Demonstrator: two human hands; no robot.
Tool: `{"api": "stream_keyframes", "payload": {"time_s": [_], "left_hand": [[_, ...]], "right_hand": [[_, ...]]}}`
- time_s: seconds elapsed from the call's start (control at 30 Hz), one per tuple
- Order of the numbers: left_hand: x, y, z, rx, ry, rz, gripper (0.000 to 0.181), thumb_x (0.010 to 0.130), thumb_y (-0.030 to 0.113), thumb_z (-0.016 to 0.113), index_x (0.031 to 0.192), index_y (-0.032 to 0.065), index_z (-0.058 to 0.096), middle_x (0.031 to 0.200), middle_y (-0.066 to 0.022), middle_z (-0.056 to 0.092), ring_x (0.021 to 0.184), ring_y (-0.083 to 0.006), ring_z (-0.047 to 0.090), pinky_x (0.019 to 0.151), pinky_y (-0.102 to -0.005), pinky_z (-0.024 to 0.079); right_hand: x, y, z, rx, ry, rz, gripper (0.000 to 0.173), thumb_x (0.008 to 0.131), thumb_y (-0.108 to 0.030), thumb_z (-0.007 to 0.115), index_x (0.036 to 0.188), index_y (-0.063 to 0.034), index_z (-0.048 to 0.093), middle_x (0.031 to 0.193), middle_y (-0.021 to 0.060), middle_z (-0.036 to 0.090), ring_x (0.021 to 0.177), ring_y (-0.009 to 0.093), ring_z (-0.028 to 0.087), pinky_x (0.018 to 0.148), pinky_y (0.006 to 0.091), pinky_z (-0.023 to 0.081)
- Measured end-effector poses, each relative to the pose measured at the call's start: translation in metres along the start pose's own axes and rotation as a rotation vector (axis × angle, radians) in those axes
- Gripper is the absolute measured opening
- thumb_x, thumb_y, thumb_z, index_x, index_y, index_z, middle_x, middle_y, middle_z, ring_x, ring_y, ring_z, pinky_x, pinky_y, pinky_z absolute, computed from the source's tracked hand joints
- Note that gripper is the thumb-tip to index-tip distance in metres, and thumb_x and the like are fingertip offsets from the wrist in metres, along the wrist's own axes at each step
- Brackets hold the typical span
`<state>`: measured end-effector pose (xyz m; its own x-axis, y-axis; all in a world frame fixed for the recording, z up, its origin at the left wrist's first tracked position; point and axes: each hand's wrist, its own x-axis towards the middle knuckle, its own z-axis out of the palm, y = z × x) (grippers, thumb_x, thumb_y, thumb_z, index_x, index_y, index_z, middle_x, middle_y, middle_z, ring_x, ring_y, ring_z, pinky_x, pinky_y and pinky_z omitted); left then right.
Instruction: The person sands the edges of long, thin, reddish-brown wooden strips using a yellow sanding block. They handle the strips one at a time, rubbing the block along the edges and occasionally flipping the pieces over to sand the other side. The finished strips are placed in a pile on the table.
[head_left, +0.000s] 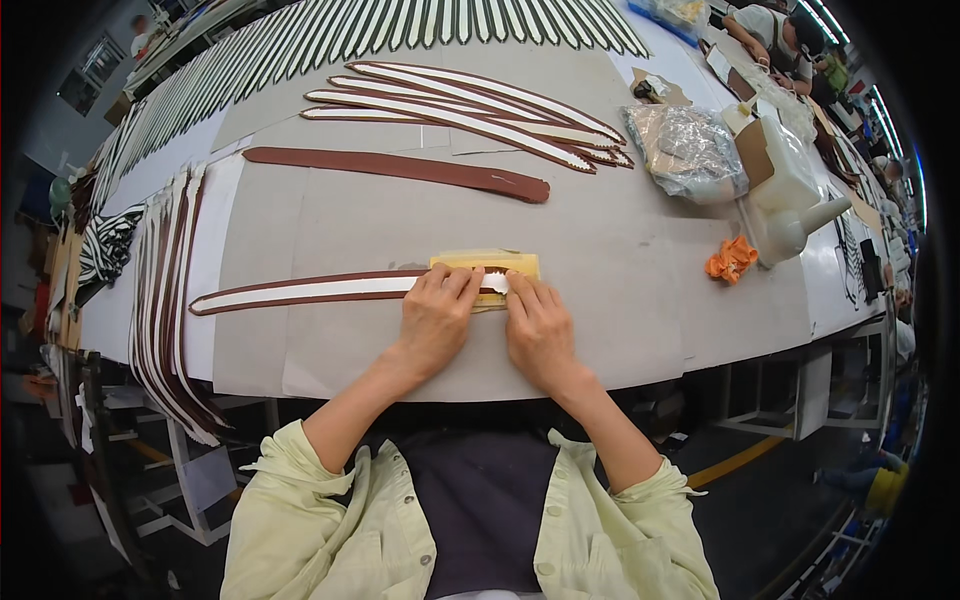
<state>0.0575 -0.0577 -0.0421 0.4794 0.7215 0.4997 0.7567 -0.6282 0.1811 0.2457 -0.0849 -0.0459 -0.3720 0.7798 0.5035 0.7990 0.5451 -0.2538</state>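
A brown strap with a white strip along its middle (322, 288) lies crosswise before me, its pointed end to the left. Its right end, with a zigzag edge on the white strip, rests over a yellow block (527, 264). My left hand (439, 315) grips the strap near this end, fingertips bunched on it. At the very tip, my right hand (541, 326) pinches the end, thumb and fingers close together. My fingers hide part of the strap and of the block. Farther back lies a plain brown strap (397, 171).
Several brown-and-white straps (465, 112) lie in a loose pile, and dark-edged strips (420, 26) line the far side. More straps (176, 300) hang over the left edge. At right are a plastic-wrapped bundle (686, 154), a white bottle (784, 191), an orange crumpled piece (731, 260) and a co-worker (776, 45).
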Motion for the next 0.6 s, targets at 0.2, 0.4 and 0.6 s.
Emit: {"api": "stream_keyframes", "payload": {"time_s": [0.2, 0.4, 0.6], "left_hand": [[-0.015, -0.006, -0.02, -0.023, -0.042, -0.179, 0.049, 0.075, -0.007, 0.06, 0.123, -0.0016, 0.07, 0.114, -0.0104, 0.068, 0.105, -0.0316, 0.064, 0.089, -0.0428, 0.054], [-0.038, 0.006, -0.029, -0.046, -0.017, -0.103, 0.055, 0.074, -0.009, 0.058, 0.129, -0.0045, 0.066, 0.13, -0.0174, 0.063, 0.124, -0.0357, 0.059, 0.103, -0.045, 0.051], [-0.021, 0.022, -0.014, -0.115, -0.054, -0.031, 0.056, 0.074, -0.004, 0.06, 0.129, -0.0083, 0.063, 0.127, -0.0182, 0.059, 0.121, -0.0367, 0.056, 0.103, -0.0475, 0.048]], "right_hand": [[0.011, -0.005, 0.002, 0.08, 0.065, 0.124, 0.014, 0.086, -0.007, 0.071, 0.096, -0.0001, 0.065, 0.109, 0.0141, 0.064, 0.102, 0.033, 0.06, 0.092, 0.0433, 0.047], [0.02, -0.008, 0.016, 0.05, 0.166, 0.231, 0.01, 0.087, -0.01, 0.072, 0.091, -0.004, 0.064, 0.097, 0.01, 0.057, 0.096, 0.03, 0.053, 0.09, 0.0447, 0.042], [0.021, -0.007, 0.014, 0.083, 0.116, 0.266, 0.01, 0.088, -0.01, 0.071, 0.091, -0.0036, 0.064, 0.101, 0.0103, 0.056, 0.099, 0.03, 0.052, 0.092, 0.045, 0.041]]}}
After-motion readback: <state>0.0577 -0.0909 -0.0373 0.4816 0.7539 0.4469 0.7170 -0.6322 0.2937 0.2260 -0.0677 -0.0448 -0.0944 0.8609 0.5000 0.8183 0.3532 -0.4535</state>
